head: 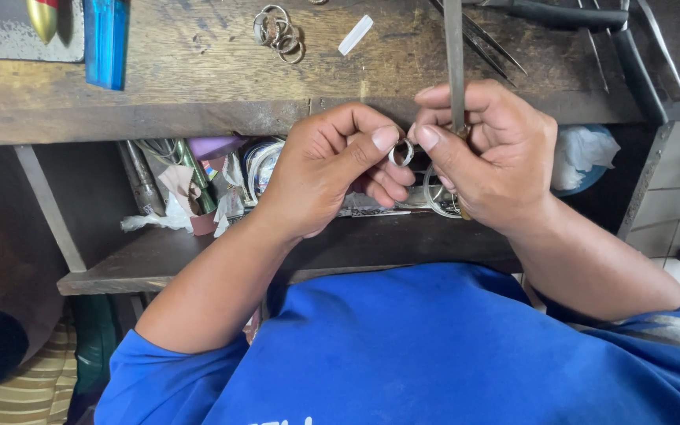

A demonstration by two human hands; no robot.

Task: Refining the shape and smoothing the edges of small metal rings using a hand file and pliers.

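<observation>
Two hands meet at the front edge of the wooden worktop (198,71), and one small silver ring (400,152) sits between them. Your left hand (332,169) pinches that ring between thumb and forefinger, grip pressed tight on its rim, holding it just below the worktop's edge and above the cluttered shelf (198,244). Your right hand (489,153) is closed around one slim metal file (454,55), whose blade stands up past your knuckles toward the back of the worktop; its thumb rests against the ring as well.

To my eye you are in the filing step, dressing the ring's edge or inner face. I cannot tell whether the file's lower end is touching the ring, since your fingers hide it. The next stroke calls for a firm pinch on the left so the ring does not spin, and short, even passes on the right.

Counting from the left: one blue lighter (105,39) lies at the back of the worktop, then a cluster of about five linked rings (279,33), one small white strip (355,35), and at the far right a group of dark-handled tools (623,47), at least three, though they overlap too much for a sure count. The shelf holds scraps and bangles I cannot count.
</observation>
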